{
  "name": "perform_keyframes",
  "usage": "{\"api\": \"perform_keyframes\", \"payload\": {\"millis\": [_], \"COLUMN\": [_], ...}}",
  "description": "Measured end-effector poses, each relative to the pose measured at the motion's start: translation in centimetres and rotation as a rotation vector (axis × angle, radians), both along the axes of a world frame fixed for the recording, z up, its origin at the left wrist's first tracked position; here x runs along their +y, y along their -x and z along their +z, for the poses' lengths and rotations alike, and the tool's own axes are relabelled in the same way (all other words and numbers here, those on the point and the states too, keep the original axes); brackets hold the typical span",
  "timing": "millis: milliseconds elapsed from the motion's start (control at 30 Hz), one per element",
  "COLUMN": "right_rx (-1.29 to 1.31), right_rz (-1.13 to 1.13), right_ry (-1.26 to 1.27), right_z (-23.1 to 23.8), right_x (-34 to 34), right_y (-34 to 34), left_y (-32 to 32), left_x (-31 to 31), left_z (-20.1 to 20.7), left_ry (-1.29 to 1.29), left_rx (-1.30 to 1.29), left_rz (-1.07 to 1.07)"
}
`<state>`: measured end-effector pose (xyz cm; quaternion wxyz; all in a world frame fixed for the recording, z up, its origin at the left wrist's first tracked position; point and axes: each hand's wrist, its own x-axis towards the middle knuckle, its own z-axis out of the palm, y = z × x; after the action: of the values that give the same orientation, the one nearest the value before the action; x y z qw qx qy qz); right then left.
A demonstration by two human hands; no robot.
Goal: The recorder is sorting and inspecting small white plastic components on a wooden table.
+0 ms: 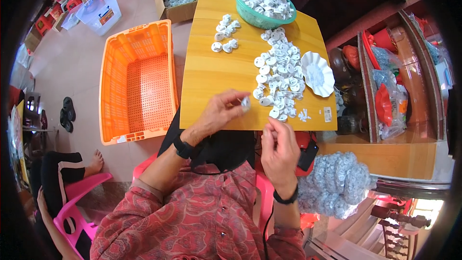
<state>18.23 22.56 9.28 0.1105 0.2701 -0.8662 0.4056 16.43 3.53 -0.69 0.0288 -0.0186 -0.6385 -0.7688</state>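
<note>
A small white piece [246, 103] sits over the near edge of the yellow table [207, 82], pinched between thumb and forefinger of the left hand [220, 110]. The right hand [280, 154], nearer and to the right, has its fingertips drawn close together; whether they hold anything I cannot tell. A light pinch by the rim, with the working face left uncovered, should suit so small a piece — and keeping it over the tabletop would save a drop. Just beyond lies the loose pile of white pieces [284, 67], with a scalloped white dish [328, 67] to its right and a green basin [245, 15] at the far end. The held piece's detail is blurred, partly covered by fingers — likewise the dish's fine contents.
</note>
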Motion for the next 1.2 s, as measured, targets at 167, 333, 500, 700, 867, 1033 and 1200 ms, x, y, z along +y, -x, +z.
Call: {"api": "perform_keyframes", "payload": {"millis": [167, 333, 500, 700, 867, 1033, 1200], "right_rx": [0.294, 0.260, 0.324, 0.277, 0.343, 0.451, 0.652], "right_rz": [0.354, 0.455, 0.334, 0.488, 0.225, 0.047, 0.339], "right_ry": [0.320, 0.235, 0.226, 0.355, 0.445, 0.562, 0.173], "right_z": [8.7, 15.7, 17.5, 16.4, 16.0, 15.6, 13.2], "right_x": [0.2, -0.2, 0.0, -0.5, -2.0, -4.6, 0.0], "right_y": [-4.8, -7.4, -8.5, -4.9, -5.0, -4.4, -2.1], "left_y": [5.5, 11.8, 15.4, 19.1, 21.1, 22.0, 21.6], "left_x": [-3.8, -7.4, -7.7, -7.6, -8.5, -9.5, -7.6], "left_z": [2.1, 1.3, 1.2, 0.5, -0.1, -0.7, -0.2], "left_ry": [0.475, 0.958, 1.096, 1.248, 1.302, 1.281, 1.291], "left_rx": [-0.029, 0.252, 0.198, 0.093, 0.044, -0.001, 0.079], "left_rz": [0.288, 0.598, 0.539, 0.516, 0.436, 0.430, 0.531]}}
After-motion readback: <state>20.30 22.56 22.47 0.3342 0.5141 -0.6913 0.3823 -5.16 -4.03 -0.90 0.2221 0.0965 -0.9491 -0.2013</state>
